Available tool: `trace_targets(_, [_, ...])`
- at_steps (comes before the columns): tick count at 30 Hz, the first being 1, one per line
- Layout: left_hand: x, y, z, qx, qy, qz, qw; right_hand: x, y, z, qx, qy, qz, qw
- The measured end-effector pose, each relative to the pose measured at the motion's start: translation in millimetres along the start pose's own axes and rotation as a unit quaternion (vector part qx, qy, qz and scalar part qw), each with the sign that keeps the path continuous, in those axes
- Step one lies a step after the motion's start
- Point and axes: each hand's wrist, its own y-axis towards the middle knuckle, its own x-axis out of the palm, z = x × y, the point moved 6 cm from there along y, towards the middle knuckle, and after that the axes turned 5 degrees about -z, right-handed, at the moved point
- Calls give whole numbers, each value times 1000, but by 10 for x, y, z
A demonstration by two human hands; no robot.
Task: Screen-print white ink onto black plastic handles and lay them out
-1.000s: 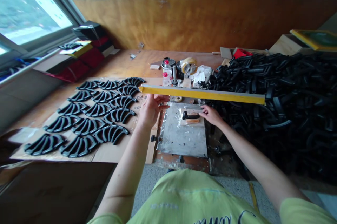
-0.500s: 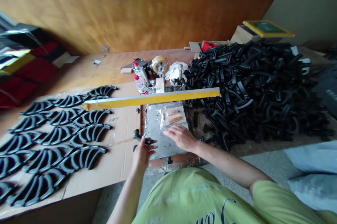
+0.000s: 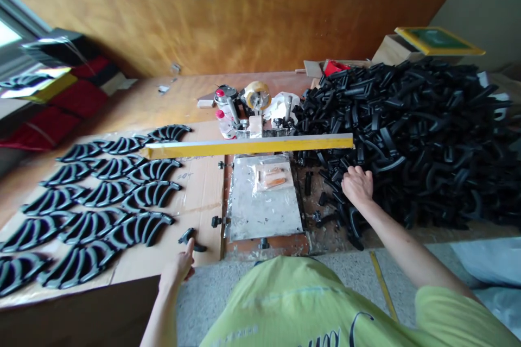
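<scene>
My left hand [image 3: 178, 269] is low at the table's front edge, fingers stretched out, one fingertip touching a single black curved handle [image 3: 191, 237] that lies on the cardboard sheet [image 3: 199, 200]. My right hand [image 3: 357, 184] reaches into the near edge of a big pile of black handles [image 3: 427, 124], fingers curled down around one of them. Between the hands lies a metal plate [image 3: 264, 211] with a small orange jig [image 3: 273, 178]. A yellow-edged frame [image 3: 248, 146] is raised just above the plate's far end.
Rows of black handles [image 3: 101, 195] are laid out on the cardboard at left. Behind the frame stand small bottles [image 3: 222, 113], a tape roll [image 3: 256, 95] and rags. A green screen in a yellow frame [image 3: 439, 40] sits on a box at far right. Red cloth [image 3: 77, 100] lies at far left.
My left hand carried a black handle off the plate and set it on the cardboard. My right hand moved from the plate to the pile at right. The view swung slightly.
</scene>
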Motion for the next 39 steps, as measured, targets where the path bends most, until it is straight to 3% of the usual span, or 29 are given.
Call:
trace_targets(2, [-147, -4, 121, -21, -35, 33, 999, -83, 56, -259, -46, 38, 46, 997])
trace_targets(4, [-261, -10, 441, 19, -101, 56, 993, -122, 179, -653, -122, 96, 75, 985])
trace_targets(7, [-359, -71, 1183, 150, -182, 64, 970, -67, 433, -1354, -229, 182, 63, 954])
trace_targets(10, [-418, -215, 1882, 257, -241, 60, 934, 58, 636, -1923, -295, 226, 42, 928])
trace_targets(12, [-465, -333, 2208, 306, -281, 56, 908, 153, 694, -2144, -334, 246, 25, 910])
trace_targets(15, [-547, -509, 2505, 358, -340, 49, 868, 245, 699, -2231, -366, 273, 24, 889])
trace_targets(19, [-665, -713, 2777, 411, -430, 48, 802, 281, 633, -2193, -362, 283, 43, 887])
trace_targets(21, [-682, -775, 2909, 420, -453, 34, 786, 296, 593, -2193, -342, 282, 43, 895])
trace_targets(25, [-665, -816, 3056, 422, -451, 20, 786, 292, 552, -2192, -312, 278, 41, 907])
trace_targets(31, [-666, -799, 3028, 424, -440, 24, 791, 138, 666, -2230, -369, 249, 36, 895])
trace_targets(34, [-678, -791, 3021, 411, -430, 29, 803, 98, 603, -2357, -411, 246, 29, 878])
trace_targets(36, [-676, -793, 3015, 408, -425, 28, 808, 90, 437, -2442, -460, 252, 10, 851])
trace_targets(38, [-661, -802, 2982, 407, -422, 23, 810, 68, 250, -2418, -489, 277, -11, 827])
trace_targets(39, [-651, -811, 2946, 408, -421, 23, 810, 54, 197, -2337, -473, 294, -21, 830])
